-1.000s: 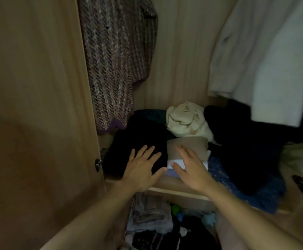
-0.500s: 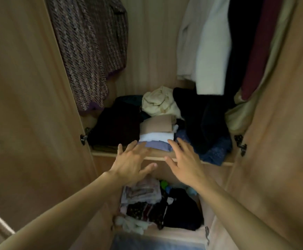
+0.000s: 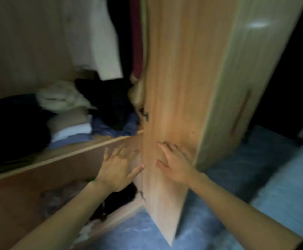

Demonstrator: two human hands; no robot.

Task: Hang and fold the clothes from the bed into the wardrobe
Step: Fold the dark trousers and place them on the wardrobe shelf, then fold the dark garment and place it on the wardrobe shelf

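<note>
Blue flooring (image 3: 143, 231) is seen under the open wardrobe door (image 3: 174, 87). Left of that door, the folded clothes stack (image 3: 71, 129) is kept on the shelf (image 3: 65, 156), apart from both hands. The left hand (image 3: 118, 168) is spread, empty, just left of the door; the right hand (image 3: 176, 166), spread and empty, is seen before its face. Half a second earlier both were held at the stack.

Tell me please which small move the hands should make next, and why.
Probably carry both hands right, toward the bed, for the next garment. The left hand and the right hand are open and hold nothing, the folded stack lies on the shelf, and the bed shows past the open door. Whether clothes remain there is not visible.
</note>
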